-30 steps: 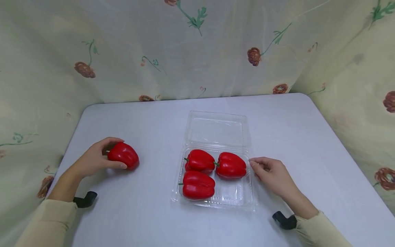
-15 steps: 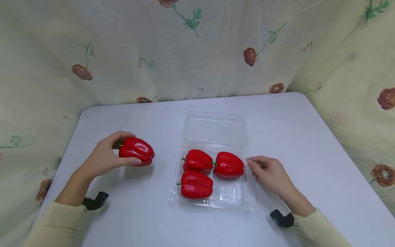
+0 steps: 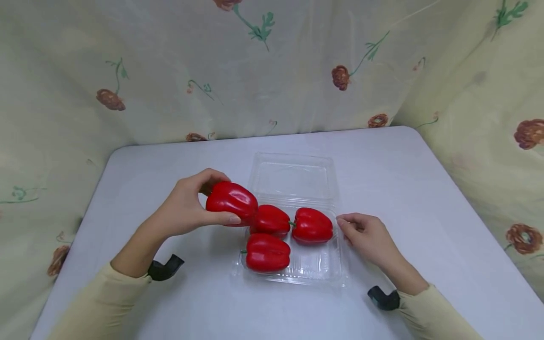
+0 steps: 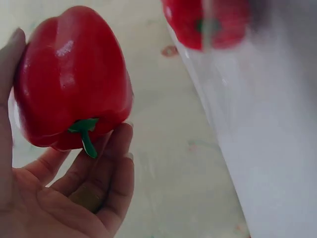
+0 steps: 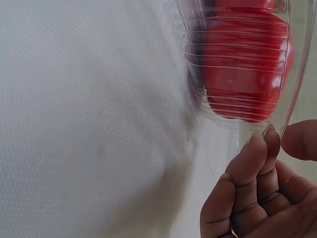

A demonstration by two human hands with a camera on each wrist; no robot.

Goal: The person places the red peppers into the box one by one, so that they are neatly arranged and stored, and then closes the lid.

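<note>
Rightward to the open box (image 3: 318, 260), the left hand (image 3: 189, 208) has been brought, clamped wide round a pepper (image 3: 233, 200) held by the box's left edge. Well right of that grip, the box's rim is pinched by the right hand (image 3: 369, 237). Between both grips, three peppers (image 3: 268, 253) are contained in it.

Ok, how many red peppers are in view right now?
4: the held pepper in the left hand; in the clear container, the far-left pepper, partly behind the held one, the far-right pepper and the near-left pepper. I see no sign of any fully hidden.
</note>
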